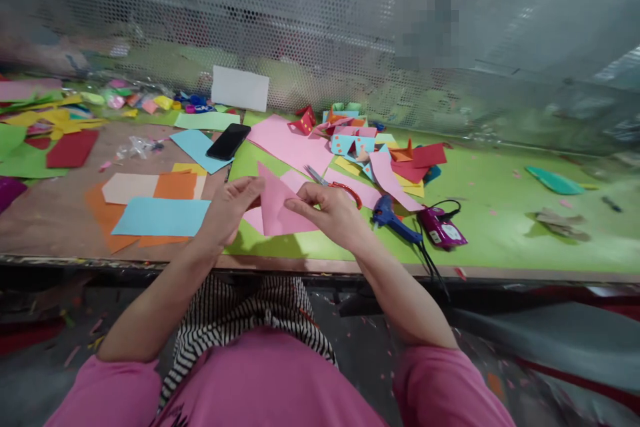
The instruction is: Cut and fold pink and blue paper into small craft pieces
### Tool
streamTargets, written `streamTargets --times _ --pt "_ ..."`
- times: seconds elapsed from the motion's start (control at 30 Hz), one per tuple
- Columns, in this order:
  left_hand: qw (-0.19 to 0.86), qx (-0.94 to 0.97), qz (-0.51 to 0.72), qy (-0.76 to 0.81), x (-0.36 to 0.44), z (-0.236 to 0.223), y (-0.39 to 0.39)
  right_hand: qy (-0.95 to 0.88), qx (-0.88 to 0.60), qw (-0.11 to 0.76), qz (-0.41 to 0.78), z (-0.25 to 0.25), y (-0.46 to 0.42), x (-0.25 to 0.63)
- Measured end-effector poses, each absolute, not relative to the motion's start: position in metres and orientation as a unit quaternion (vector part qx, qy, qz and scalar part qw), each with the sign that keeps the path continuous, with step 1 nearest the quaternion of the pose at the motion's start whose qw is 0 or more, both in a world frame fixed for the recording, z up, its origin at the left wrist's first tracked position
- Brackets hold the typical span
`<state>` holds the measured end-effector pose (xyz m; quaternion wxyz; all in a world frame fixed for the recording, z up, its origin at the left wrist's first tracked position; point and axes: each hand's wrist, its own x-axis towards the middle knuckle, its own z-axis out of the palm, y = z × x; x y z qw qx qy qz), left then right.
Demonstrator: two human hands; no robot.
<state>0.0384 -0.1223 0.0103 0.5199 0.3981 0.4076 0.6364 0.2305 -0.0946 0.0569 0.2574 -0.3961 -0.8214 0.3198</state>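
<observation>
A pink sheet of paper (pixel 276 205) with pointed corners is held up between my two hands, just above the table's near side. My left hand (pixel 235 207) pinches its left edge between thumb and fingers. On the other side, my right hand (pixel 327 210) grips the paper with the thumb lying on its face. Scissors with red handles (pixel 347 190) lie right behind my right hand, blades toward the left. More pink paper (pixel 295 180) lies beneath and behind the held sheet, partly hidden by it.
A blue glue gun (pixel 393 217) and a purple power box (pixel 443 227) lie to the right. Left are a black phone (pixel 229 141), blue paper (pixel 160 217) and orange paper (pixel 175 185). Folded paper pieces (pixel 355 140) crowd the back. A perforated metal screen (pixel 300 33) stands behind the table.
</observation>
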Motion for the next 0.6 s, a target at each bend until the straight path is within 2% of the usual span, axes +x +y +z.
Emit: streamTargets --times 0.17,0.33,0.6 --pt "0.509 0.394 0.637 0.424 0.041 0.008 -0.123 -0.803 -0.398 0.264 0.356 0.049 -0.093 0.235" --pt "0.553 0.465 0.538 0.434 0.040 0.000 -0.122 -0.787 -0.419 0.279 0.357 0.043 -0.091 0.243" --pt "0.465 0.559 0.478 0.492 0.052 -0.012 -0.131 -0.778 -0.407 0.300 0.373 0.041 -0.087 0.237"
